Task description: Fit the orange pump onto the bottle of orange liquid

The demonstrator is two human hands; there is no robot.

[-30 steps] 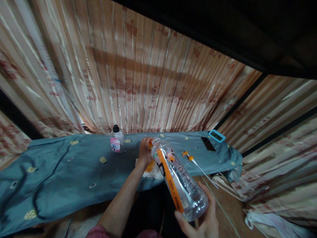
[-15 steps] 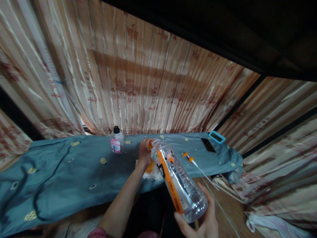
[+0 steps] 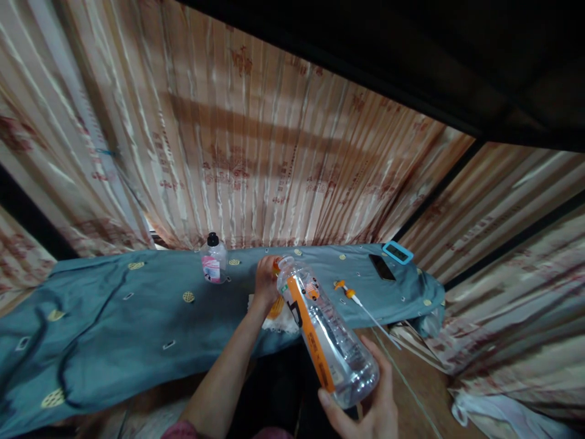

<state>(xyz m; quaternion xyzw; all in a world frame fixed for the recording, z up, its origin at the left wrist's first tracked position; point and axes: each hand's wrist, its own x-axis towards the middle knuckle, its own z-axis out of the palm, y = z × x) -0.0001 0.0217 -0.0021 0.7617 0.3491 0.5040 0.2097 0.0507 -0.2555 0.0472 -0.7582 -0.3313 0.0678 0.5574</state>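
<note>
My right hand (image 3: 377, 405) cups the base of a large clear plastic bottle (image 3: 338, 341) with an orange label. The bottle is tilted, its mouth pointing away and to the left. My left hand (image 3: 265, 283) wraps around the upper part of an orange container (image 3: 275, 308), mostly hidden behind the hand and the bottle. That container is on a white lacy cloth (image 3: 280, 323). The bottle's mouth is at the container's top, beside my left fingers; I cannot tell if liquid is flowing. An orange pump head (image 3: 350, 293) with a long white tube lies to the right.
A clear bottle with a black cap and pink label (image 3: 212, 262) stands on the blue-green tablecloth (image 3: 155, 305). Right of my hands lie a dark phone (image 3: 382, 267) and a blue-framed device (image 3: 398, 252). Patterned curtains (image 3: 256, 152) hang behind the table.
The view has shifted slightly. Both hands keep their hold, and the large bottle stays tilted at the orange container's top.
</note>
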